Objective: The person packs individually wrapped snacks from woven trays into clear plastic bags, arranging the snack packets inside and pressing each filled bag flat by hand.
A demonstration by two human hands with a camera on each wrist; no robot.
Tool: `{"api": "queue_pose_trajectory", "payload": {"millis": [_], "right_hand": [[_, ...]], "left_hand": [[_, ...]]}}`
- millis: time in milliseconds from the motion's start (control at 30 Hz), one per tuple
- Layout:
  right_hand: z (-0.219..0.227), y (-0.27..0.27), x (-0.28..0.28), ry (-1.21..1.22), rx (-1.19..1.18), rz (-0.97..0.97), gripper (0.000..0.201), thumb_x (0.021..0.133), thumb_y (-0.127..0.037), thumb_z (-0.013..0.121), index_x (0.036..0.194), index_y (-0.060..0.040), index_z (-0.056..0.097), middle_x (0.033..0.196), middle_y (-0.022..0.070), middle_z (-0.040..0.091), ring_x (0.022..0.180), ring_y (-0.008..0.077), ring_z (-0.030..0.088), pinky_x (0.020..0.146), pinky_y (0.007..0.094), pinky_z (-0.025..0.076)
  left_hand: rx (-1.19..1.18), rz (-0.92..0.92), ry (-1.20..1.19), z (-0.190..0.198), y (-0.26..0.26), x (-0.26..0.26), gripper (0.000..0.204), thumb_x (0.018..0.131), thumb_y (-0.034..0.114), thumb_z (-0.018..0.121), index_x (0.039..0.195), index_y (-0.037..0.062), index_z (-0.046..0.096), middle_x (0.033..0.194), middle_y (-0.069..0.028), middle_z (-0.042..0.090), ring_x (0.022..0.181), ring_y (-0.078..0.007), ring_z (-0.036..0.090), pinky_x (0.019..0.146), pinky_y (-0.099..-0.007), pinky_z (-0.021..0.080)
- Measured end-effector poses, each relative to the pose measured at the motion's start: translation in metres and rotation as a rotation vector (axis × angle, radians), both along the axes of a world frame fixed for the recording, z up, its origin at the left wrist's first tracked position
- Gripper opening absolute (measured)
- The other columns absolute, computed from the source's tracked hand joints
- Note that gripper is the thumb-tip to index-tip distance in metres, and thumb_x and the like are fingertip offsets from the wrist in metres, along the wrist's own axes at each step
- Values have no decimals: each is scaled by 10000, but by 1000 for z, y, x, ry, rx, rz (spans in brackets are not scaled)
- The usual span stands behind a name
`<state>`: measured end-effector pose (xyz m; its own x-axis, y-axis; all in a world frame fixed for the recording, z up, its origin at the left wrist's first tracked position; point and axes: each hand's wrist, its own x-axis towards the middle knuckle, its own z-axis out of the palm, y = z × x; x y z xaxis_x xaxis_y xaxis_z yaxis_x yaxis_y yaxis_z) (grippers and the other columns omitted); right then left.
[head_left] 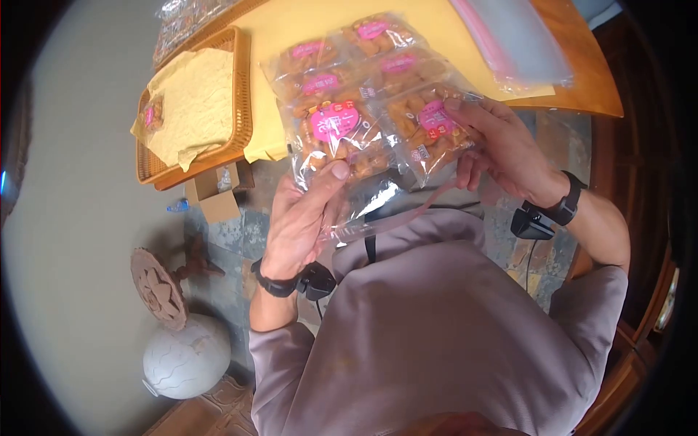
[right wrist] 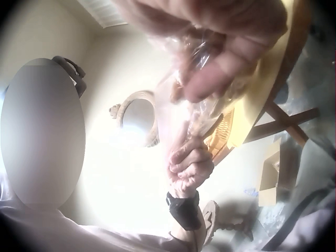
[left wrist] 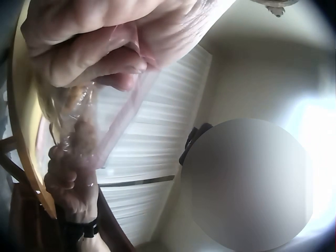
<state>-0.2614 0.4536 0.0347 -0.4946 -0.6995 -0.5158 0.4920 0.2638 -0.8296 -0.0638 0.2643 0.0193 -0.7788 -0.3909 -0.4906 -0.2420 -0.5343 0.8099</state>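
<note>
Both hands hold a large clear plastic bag [head_left: 374, 195] in front of the body. Inside lie several small packets [head_left: 372, 136] of brown twisted snacks with pink labels. My left hand [head_left: 294, 221] grips the near left part, its thumb on top over a packet's lower edge. At the right side, my right hand [head_left: 509, 149] pinches the bag, thumb by a pink label and fingers underneath. The left wrist view shows the curled left fingers [left wrist: 79, 58] around pink-edged film [left wrist: 118, 121]. Crinkled plastic [right wrist: 197, 55] shows between the right thumb and fingers in the right wrist view.
Beyond the bag is a wooden table [head_left: 600, 80] with a yellow cover [head_left: 273, 33]. A paper-lined wicker basket [head_left: 242, 109] holds one packet [head_left: 151, 115] at the left. Flat clear bags [head_left: 520, 43] lie at the right. A cardboard box [head_left: 220, 206] and a pale jar [head_left: 187, 356] stand below.
</note>
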Motion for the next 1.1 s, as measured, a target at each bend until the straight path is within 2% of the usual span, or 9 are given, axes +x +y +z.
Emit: {"api": "queue_pose_trajectory", "payload": {"millis": [267, 467, 600, 700, 767, 833, 900, 967, 1100], "right_hand": [[31, 1, -30, 114, -25, 6, 421, 994, -408, 643, 1060, 8, 638, 768, 109, 693, 562, 182, 690, 463, 259, 540], [69, 15, -55, 252, -100, 21, 539, 969, -482, 652, 1169, 18, 652, 847, 164, 736, 595, 157, 702, 505, 231, 561], [84, 46, -90, 298, -103, -84, 596, 973, -468, 666, 1341, -4, 593, 895, 190, 744, 612, 149, 712, 520, 205, 578], [99, 73, -109, 192, -200, -314, 488, 1057, -328, 527, 1374, 41, 490, 1033, 203, 738, 508, 245, 687, 429, 293, 582], [115, 96, -122, 296, -256, -311, 512, 1058, -331, 521, 1383, 61, 472, 1114, 200, 724, 659, 242, 739, 471, 293, 597], [108, 132, -159, 320, -315, -357, 514, 1062, -331, 512, 1389, 63, 466, 1117, 188, 726, 685, 233, 744, 477, 277, 589], [94, 181, -200, 402, -367, -467, 458, 1003, -335, 662, 1324, -17, 586, 1121, 118, 716, 768, 132, 730, 560, 195, 597], [79, 218, -227, 469, -301, -522, 525, 998, -382, 662, 1356, -10, 566, 1054, 153, 728, 709, 147, 731, 570, 208, 611], [40, 262, -235, 399, -158, -694, 528, 1009, -361, 650, 1380, -3, 541, 1098, 168, 721, 714, 181, 755, 587, 261, 650]], "left_hand": [[-103, 77, 66, 40, 12, -34, 228, 1028, 264, 676, 1075, 41, 660, 538, 71, 440, 423, -26, 342, 418, -221, 278], [-56, -81, 213, 78, -1, -75, 229, 1040, 273, 648, 1004, 47, 636, 513, 50, 433, 364, -43, 330, 341, -209, 250], [-120, -207, 268, 112, 12, -112, 230, 1041, 243, 635, 985, 21, 644, 518, 47, 439, 382, -38, 334, 353, -202, 250], [-155, -265, 306, 123, 38, -157, 227, 1094, 179, 523, 1181, -13, 608, 531, 64, 401, 387, -17, 327, 333, -184, 234], [-110, -291, 377, 123, 50, -196, 216, 1078, 184, 559, 1072, -16, 639, 534, 64, 399, 423, -21, 354, 382, -185, 246], [334, -801, 659, 125, 35, -233, 274, 1036, 251, 627, 1049, -21, 657, 769, -48, 710, 661, -199, 663, 533, -326, 515], [244, -790, 409, 141, 65, -276, 230, 1029, 179, 606, 859, 26, 627, 648, 0, 588, 518, -151, 505, 459, -303, 426], [-199, -570, 641, 104, 130, -322, 240, 1047, 221, 614, 985, -10, 642, 566, 37, 460, 454, -52, 413, 415, -219, 286], [-320, -577, 475, 50, 193, -368, 297, 984, 287, 694, 963, -7, 654, 679, -51, 615, 490, -119, 499, 440, -305, 374]]}}
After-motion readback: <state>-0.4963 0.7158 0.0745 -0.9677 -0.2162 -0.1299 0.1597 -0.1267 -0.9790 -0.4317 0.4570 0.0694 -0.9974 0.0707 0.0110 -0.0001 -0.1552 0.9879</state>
